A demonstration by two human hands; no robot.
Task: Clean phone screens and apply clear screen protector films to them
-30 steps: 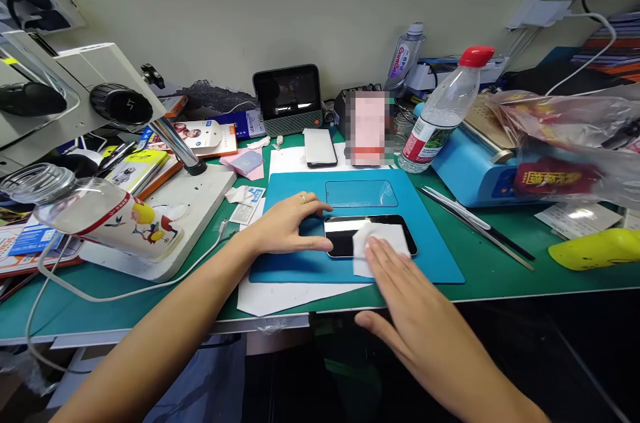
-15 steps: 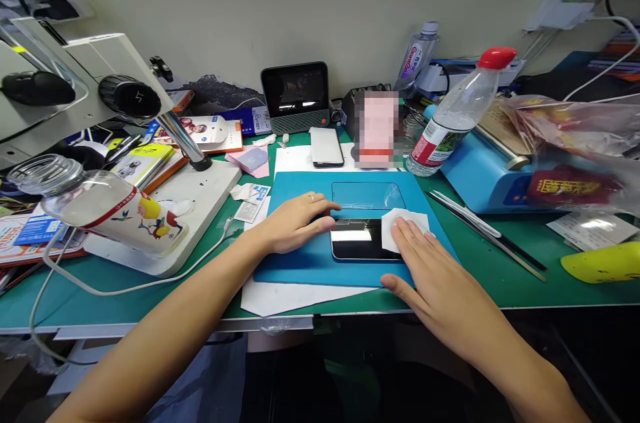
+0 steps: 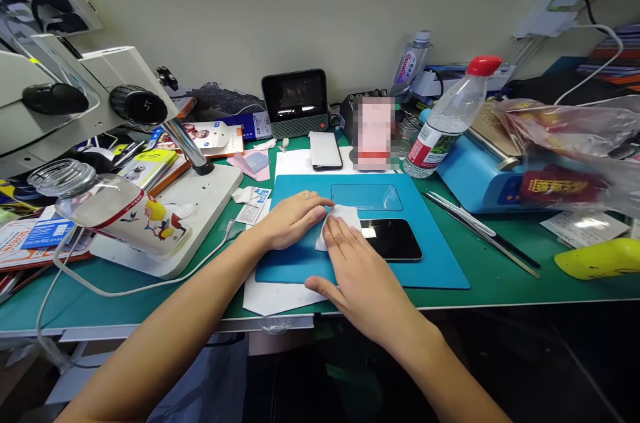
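Flatly, the person's R hand (image 3: 367,286) lay over a folded white soft wipe (image 3: 346,215), fingers together on top, thumb spread away; it pressed rather than closed round it. Wipe sat at the L end of a black, glossy, rectangular phone (image 3: 400,240), which lay screen up on a flat blue mat (image 3: 435,270), its R end uncovered. L hand (image 3: 295,220) was at that same L end, fingers bent, index tip by the wipe's upper edge; thumb & index were close tog., but whether they pinched anything couldn't be made out. Just beyond the phone, a clear, thin, black-outlined rectangular sheet (image 3: 365,197) lay on the mat. White paper (image 3: 275,300) stuck out under the mat's near edge, on a green worktop (image 3: 500,286). To the R stood a clear plastic bottle w/ red cap (image 3: 445,126), nr a blue boxy device (image 3: 470,176); to the L, a clear wide-mouthed jar w/ cartoon print (image 3: 125,210).
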